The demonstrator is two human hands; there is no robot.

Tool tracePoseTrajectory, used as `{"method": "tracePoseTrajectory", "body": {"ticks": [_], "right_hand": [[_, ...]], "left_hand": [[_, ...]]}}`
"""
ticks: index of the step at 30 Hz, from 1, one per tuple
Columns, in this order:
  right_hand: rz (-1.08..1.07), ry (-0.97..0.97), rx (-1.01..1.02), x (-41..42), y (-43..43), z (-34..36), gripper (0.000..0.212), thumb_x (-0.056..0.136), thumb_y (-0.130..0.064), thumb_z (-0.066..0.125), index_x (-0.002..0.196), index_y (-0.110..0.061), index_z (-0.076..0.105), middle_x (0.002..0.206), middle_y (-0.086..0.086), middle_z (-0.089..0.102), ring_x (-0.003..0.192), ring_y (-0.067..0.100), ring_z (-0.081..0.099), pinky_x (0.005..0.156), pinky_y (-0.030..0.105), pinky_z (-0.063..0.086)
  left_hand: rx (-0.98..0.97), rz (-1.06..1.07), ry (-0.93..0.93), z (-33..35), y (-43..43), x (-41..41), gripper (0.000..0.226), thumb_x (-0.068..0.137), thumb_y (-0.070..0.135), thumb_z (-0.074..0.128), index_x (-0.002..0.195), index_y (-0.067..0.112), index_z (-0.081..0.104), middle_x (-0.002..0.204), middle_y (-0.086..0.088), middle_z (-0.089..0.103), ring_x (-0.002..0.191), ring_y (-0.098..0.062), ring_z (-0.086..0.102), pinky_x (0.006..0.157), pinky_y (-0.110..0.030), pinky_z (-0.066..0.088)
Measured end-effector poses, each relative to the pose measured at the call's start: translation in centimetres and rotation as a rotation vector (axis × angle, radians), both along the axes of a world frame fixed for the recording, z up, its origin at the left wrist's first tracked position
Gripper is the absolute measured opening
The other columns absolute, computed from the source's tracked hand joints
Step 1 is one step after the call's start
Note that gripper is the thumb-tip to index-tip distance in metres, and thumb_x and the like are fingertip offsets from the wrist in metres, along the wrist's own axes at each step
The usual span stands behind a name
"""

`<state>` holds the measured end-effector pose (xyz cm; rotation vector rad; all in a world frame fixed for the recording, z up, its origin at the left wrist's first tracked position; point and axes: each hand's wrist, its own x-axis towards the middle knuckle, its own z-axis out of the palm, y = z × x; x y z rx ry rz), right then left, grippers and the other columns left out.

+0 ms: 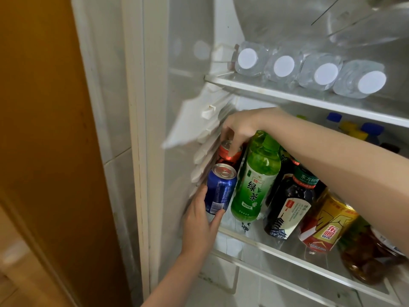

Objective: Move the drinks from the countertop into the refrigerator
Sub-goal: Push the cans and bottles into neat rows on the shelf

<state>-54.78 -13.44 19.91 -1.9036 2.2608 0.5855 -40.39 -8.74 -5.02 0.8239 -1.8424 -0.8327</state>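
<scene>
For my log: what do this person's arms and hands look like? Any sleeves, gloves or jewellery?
Both are bare. The left hand and right hand wear no gloves, and no ring shows on the visible fingers. Neither wrist carries a watch or band; no sleeve is in view on either forearm.

Refrigerator (188,29), lower shelf (287,251), as I see it: blue can (220,188) at the front left corner, gripped by my left hand (199,222); red can (229,151) just behind, its top pinched by my right hand (241,127); green tea bottle (256,180), dark bottle (290,202) and yellow-and-red bottle (327,229) standing alongside; four water bottles (285,65) lying on the upper shelf (287,96), white caps outward
</scene>
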Motion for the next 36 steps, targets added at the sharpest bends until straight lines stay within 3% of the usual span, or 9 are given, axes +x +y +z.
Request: {"method": "tracePoseTrajectory", "body": {"ticks": [5,9,14,20,25,28,31,34,36], "right_hand": [[0.050,-0.009,-0.050,-0.5,0.2,-0.2,0.064,0.067,-0.028,0.083,0.126,-0.024,0.058,0.125,-0.002,0.057,0.106,0.019,0.055,0.082,0.026,0.045],[0.055,-0.004,-0.061,-0.7,0.2,-0.4,0.064,0.065,-0.025,0.083,0.124,-0.029,0.060,0.111,-0.009,0.055,0.093,0.012,0.051,0.066,0.021,0.041],[0.022,-0.058,-0.159,-1.4,0.9,-1.3,0.033,0.066,-0.029,0.079,0.095,-0.039,0.068,0.090,-0.010,0.068,0.071,0.008,0.060,0.062,0.022,0.049],[0.027,-0.053,-0.198,-0.9,2.0,-1.2,0.038,0.068,-0.028,0.076,0.103,-0.039,0.066,0.091,-0.011,0.064,0.084,0.012,0.062,0.066,0.024,0.049],[-0.010,-0.105,-0.150,-0.2,2.4,-0.5,0.059,0.076,-0.019,0.076,0.130,-0.026,0.053,0.113,-0.008,0.052,0.095,0.010,0.049,0.064,0.019,0.038],[-0.017,-0.207,-0.294,0.2,3.8,0.1,0.049,0.085,-0.026,0.067,0.131,-0.026,0.053,0.109,-0.011,0.054,0.095,0.007,0.048,0.064,0.013,0.034],[-0.055,-0.279,-0.440,0.7,6.5,0.4,0.040,0.089,-0.033,0.061,0.128,-0.032,0.055,0.111,-0.013,0.050,0.100,0.006,0.048,0.070,0.012,0.036],[-0.037,-0.398,-0.724,1.2,10.1,-0.8,0.031,0.088,-0.026,0.063,0.119,-0.026,0.062,0.109,-0.012,0.058,0.101,0.003,0.053,0.074,-0.005,0.033],[0.010,-0.362,-0.952,1.6,12.2,-2.5,0.027,0.087,-0.021,0.064,0.114,-0.019,0.066,0.109,-0.008,0.063,0.103,0.003,0.053,0.083,-0.002,0.031]], "left_hand": [[0.013,-0.009,-0.012,0.0,-0.1,0.0,0.078,0.080,0.030,0.071,0.143,0.037,0.027,0.138,0.013,0.048,0.119,-0.003,0.049,0.100,-0.025,0.041],[0.009,-0.014,0.002,0.0,-0.1,0.0,0.076,0.080,0.028,0.073,0.143,0.034,0.030,0.136,0.013,0.049,0.118,-0.003,0.050,0.100,-0.024,0.042],[0.058,-0.016,0.040,0.2,-0.1,-0.1,0.075,0.078,0.024,0.075,0.138,0.038,0.032,0.126,0.023,0.049,0.113,0.001,0.051,0.097,-0.021,0.041],[0.110,-0.030,0.067,0.0,-0.4,-0.4,0.074,0.078,0.022,0.075,0.138,0.036,0.034,0.129,0.016,0.054,0.113,0.000,0.053,0.098,-0.023,0.043],[0.150,0.033,0.173,0.4,0.0,-0.7,0.073,0.066,0.022,0.085,0.124,0.035,0.042,0.111,0.030,0.048,0.106,0.006,0.054,0.093,-0.020,0.047],[0.052,0.097,0.169,0.1,1.2,-0.8,0.071,0.067,0.029,0.082,0.127,0.026,0.044,0.119,0.016,0.049,0.114,-0.006,0.049,0.096,-0.028,0.044],[0.040,0.072,0.169,0.2,2.1,-0.7,0.074,0.070,0.030,0.069,0.136,0.017,0.039,0.135,0.007,0.045,0.122,-0.005,0.041,0.102,-0.028,0.038],[0.091,-0.022,0.118,0.7,1.9,-0.6,0.080,0.074,0.024,0.063,0.145,0.015,0.025,0.142,-0.002,0.045,0.123,-0.013,0.048,0.100,-0.026,0.039],[0.086,-0.039,0.090,0.9,1.3,-0.6,0.082,0.081,0.019,0.064,0.147,0.020,0.016,0.147,-0.002,0.042,0.126,-0.016,0.049,0.099,-0.025,0.039]]}}
